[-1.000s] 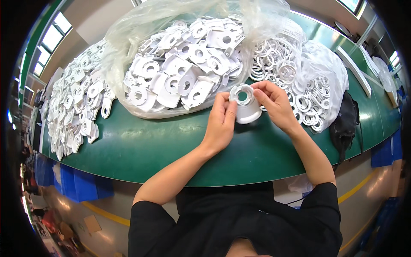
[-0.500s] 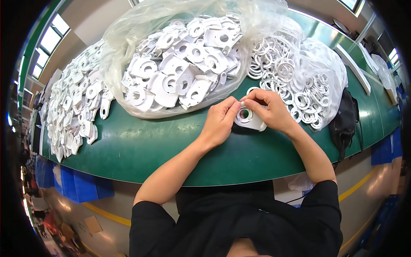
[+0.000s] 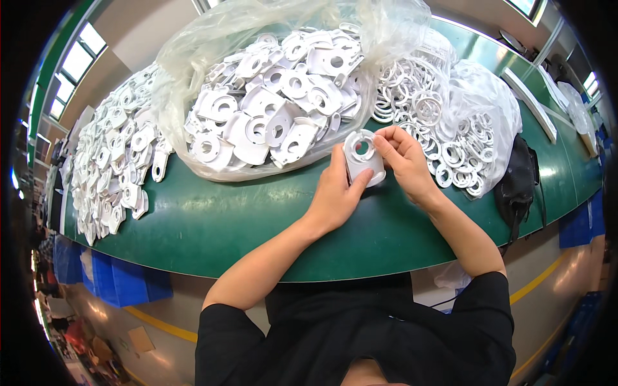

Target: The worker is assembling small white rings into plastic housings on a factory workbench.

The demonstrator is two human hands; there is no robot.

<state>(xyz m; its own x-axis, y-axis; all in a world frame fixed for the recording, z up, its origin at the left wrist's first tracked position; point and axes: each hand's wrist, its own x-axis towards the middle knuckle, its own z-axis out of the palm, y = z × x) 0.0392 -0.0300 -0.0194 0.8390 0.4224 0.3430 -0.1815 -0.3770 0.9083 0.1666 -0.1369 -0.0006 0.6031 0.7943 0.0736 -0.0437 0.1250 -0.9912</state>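
Note:
My left hand (image 3: 331,198) grips a white plastic plate with a round hole (image 3: 361,169), its thumb lying across the lower part and its fingers behind. The holed end of the plate points away from me, and a raised ring surrounds the hole. My right hand (image 3: 408,166) is closed, with thumb and fingertips pinched at the plate's right edge beside the ring. Just beyond my hands, a clear plastic bag (image 3: 222,171) holds a heap of similar white plates (image 3: 261,125). White plastic rings (image 3: 454,153) lie piled to the right, partly inside thin plastic bags (image 3: 492,96).
A green table (image 3: 244,222) spreads under everything. More white plates (image 3: 119,154) are heaped at the left. A black bag (image 3: 517,183) sits at the right near the edge, with a long white strip (image 3: 533,104) behind it. Blue bins (image 3: 125,276) stand below the table at left.
The plate has been turned so that its holed end points away from me and its face shows more. My left thumb has shifted onto its lower part; my right fingers have moved to its right edge.

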